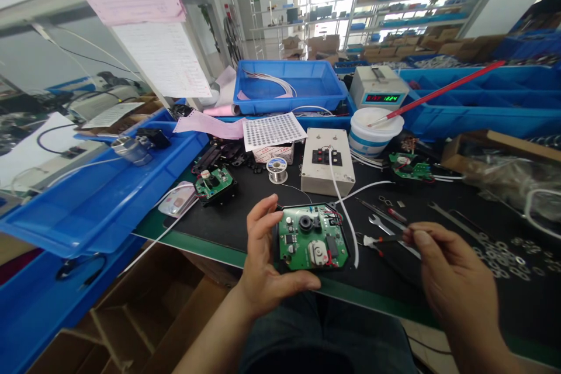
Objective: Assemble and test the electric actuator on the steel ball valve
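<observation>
My left hand [263,263] grips a green circuit board in a black frame [312,238] by its left and bottom edges, over the front edge of the black mat [245,198]. A white cable [344,204] runs from the board to a beige switch box [326,160]. My right hand [451,274] is closed in a pinch on the handle of a small red-handled tool [381,239], its tip pointing left toward the board. Wrenches [379,223] lie just beyond that tool.
A second green board [214,183] and a solder spool [277,169] lie on the mat. A white tub with a red stick [374,128], a digital meter [379,86], blue bins [289,85], washers [508,251] and a bagged carton [504,158] surround the work area.
</observation>
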Action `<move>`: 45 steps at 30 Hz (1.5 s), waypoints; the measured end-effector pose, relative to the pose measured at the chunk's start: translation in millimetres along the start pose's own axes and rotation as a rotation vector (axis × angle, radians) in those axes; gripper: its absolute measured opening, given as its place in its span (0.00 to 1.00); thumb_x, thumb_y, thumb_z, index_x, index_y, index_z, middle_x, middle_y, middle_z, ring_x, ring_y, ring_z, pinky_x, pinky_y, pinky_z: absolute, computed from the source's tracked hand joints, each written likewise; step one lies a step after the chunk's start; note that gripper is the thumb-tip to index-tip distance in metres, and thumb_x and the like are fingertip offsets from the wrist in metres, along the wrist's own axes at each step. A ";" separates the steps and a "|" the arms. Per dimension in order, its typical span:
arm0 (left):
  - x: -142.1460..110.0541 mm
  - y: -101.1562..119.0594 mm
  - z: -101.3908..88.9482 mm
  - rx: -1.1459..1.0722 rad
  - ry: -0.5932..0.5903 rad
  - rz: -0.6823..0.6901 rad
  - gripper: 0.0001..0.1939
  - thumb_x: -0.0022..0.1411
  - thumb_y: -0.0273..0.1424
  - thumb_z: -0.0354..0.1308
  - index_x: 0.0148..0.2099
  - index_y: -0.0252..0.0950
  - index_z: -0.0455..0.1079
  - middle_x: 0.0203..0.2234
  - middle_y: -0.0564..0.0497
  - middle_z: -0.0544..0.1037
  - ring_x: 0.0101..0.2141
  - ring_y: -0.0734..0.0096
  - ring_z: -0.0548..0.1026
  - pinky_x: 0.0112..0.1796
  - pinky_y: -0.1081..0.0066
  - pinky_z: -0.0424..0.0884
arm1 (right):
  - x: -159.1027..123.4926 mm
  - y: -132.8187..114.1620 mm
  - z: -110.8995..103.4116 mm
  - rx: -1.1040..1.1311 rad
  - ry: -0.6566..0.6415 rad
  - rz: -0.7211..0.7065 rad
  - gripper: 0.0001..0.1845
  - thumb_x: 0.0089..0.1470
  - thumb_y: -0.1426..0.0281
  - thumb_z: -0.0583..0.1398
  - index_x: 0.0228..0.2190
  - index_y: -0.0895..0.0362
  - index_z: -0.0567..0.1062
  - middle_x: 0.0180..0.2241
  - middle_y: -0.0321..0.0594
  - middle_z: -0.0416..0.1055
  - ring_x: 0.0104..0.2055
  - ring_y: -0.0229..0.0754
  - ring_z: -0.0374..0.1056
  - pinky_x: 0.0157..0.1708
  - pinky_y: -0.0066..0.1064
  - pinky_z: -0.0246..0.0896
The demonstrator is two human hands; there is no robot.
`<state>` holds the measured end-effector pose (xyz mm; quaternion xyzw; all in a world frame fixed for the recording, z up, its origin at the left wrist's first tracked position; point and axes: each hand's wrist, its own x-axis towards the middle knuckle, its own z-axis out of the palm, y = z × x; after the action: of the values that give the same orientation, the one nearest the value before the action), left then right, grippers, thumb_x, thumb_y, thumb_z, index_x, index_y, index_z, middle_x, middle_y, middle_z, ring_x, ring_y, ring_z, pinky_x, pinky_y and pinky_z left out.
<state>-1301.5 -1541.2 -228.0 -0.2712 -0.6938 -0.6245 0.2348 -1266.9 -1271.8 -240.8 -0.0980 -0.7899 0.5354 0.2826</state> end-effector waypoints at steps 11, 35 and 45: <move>0.2 4.7 -0.6 -0.141 -0.120 -0.148 0.50 0.44 0.45 0.72 0.65 0.46 0.51 0.66 0.41 0.49 0.65 0.49 0.50 0.62 0.51 0.51 | 20.7 27.6 -2.0 -0.343 -0.156 -0.058 0.25 0.53 0.44 0.56 0.28 0.54 0.75 0.31 0.41 0.73 0.32 0.49 0.70 0.34 0.34 0.66; 2.5 9.2 0.9 -0.044 -0.095 -0.171 0.47 0.45 0.48 0.70 0.64 0.46 0.55 0.60 0.42 0.59 0.61 0.48 0.58 0.61 0.48 0.55 | 18.8 31.9 -5.8 -0.341 -0.166 -0.020 0.25 0.51 0.45 0.57 0.28 0.54 0.75 0.29 0.40 0.72 0.30 0.49 0.69 0.33 0.35 0.65; 2.1 9.6 0.9 -0.052 -0.101 -0.185 0.47 0.45 0.47 0.71 0.64 0.47 0.54 0.60 0.43 0.59 0.61 0.48 0.58 0.61 0.49 0.54 | 15.2 47.1 -5.7 -0.331 -0.172 -0.051 0.24 0.55 0.46 0.57 0.32 0.54 0.75 0.33 0.40 0.73 0.35 0.48 0.69 0.39 0.34 0.65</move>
<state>-1296.6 -1539.4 -219.6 -0.2432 -0.7103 -0.6468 0.1340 -1283.3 -1241.1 -276.5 -0.0770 -0.8907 0.3971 0.2073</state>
